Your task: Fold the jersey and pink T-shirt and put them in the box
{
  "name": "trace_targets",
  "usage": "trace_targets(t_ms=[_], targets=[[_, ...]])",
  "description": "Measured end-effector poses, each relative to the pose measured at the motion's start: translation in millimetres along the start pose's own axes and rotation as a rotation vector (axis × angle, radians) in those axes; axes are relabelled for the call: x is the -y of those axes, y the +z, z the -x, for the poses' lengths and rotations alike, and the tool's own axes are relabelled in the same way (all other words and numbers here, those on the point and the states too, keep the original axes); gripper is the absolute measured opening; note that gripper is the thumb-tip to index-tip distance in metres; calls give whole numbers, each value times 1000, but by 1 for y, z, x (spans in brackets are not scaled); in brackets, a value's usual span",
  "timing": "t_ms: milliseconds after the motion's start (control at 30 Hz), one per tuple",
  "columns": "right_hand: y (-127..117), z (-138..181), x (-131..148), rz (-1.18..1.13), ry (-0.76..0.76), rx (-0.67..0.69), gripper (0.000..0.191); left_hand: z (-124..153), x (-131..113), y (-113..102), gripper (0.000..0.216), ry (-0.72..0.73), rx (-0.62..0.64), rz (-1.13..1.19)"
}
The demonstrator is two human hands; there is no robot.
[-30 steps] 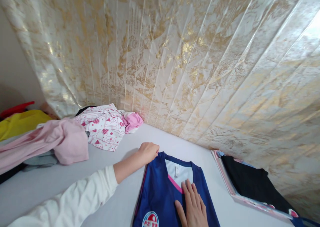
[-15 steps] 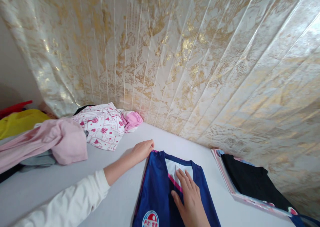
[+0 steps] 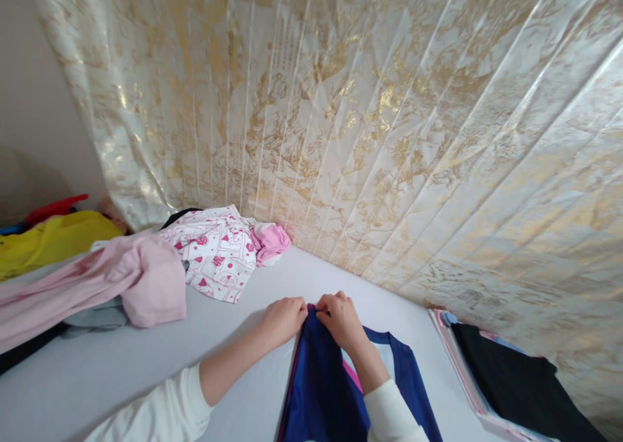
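A dark blue shirt [image 3: 314,383] with a pink stripe and a pale inner neck lies folded lengthwise on the white surface. My left hand [image 3: 286,317] pinches its upper left corner at the shoulder. Right beside it, my right hand [image 3: 341,319] has its fingers closed on the shoulder edge of the same shirt. My right forearm crosses over the neckline and hides part of it. The lower end of the shirt runs out of view at the bottom.
On the left, a loose heap holds a pink garment [image 3: 150,280], a white printed garment [image 3: 221,254] and a yellow one [image 3: 63,237]. To the right lies a folded stack topped by a black garment [image 3: 516,377]. A gold-patterned curtain [image 3: 341,137] hangs behind the white surface [image 3: 233,357].
My right hand has moved from the shirt's neck area up and left to its shoulder corner, and its fingers have closed. My left hand stays at that corner. The view has shifted slightly.
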State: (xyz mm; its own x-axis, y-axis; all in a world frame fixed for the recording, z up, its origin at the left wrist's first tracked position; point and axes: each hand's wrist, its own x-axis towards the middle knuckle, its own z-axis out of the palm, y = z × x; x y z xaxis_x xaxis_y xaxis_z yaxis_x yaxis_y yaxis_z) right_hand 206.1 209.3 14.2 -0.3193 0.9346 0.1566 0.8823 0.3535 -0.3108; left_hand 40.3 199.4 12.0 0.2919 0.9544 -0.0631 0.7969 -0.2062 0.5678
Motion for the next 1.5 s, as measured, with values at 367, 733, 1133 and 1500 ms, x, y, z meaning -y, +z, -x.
trace_targets(t_ms=[367, 733, 1133, 1500], targets=[[-11, 2, -7, -233, 38, 70, 12, -11, 1, 15, 11, 46, 54, 192], [26, 0, 1, -88, 91, -66, 25, 7, 0, 19, 39, -25, -21, 19], [50, 8, 4, 59, 73, -220, 20, 36, -16, 16, 34, 88, -17, -232], [56, 9, 4, 145, 65, -251, 20, 94, -18, 9, 24, 39, 171, -157]])
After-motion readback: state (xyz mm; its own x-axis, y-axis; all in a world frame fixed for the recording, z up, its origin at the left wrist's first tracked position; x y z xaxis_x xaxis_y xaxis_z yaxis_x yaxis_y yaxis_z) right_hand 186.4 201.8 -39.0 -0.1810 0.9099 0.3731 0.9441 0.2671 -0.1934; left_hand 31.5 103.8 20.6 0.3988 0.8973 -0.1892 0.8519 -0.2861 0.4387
